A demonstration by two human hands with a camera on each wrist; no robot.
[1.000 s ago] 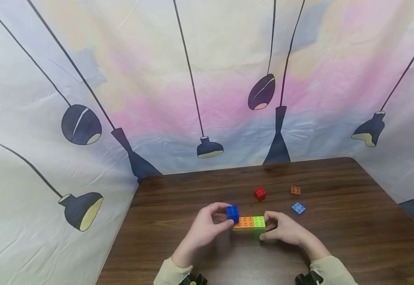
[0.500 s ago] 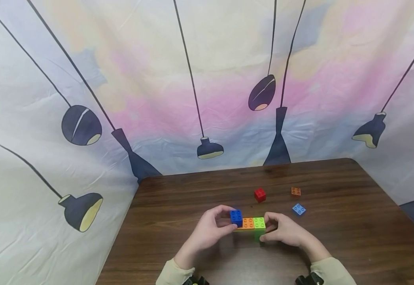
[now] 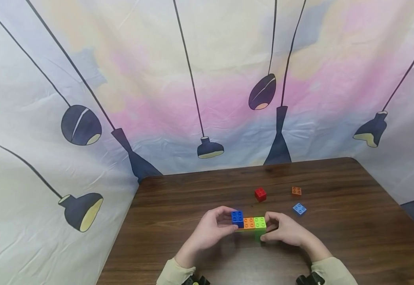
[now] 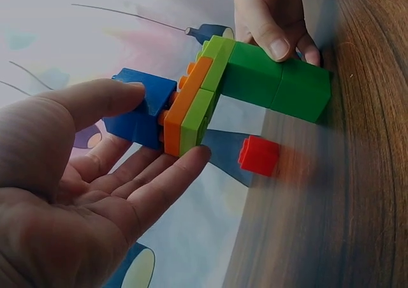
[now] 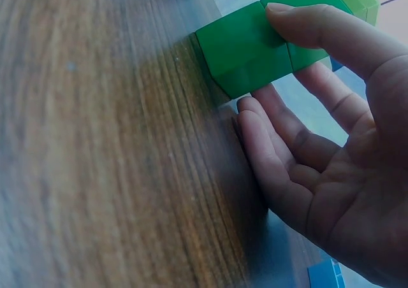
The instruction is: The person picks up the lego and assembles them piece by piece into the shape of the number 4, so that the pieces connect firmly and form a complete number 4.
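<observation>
I log: left hand pinches dark blue brick onto orange plate — right hand grips green brick stack; red cube at 12 o'clock.

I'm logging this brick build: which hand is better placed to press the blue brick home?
Probably the left hand: it already holds the blue brick on the stack's left end. The right hand grips the green bricks, steadying the stack.
</observation>
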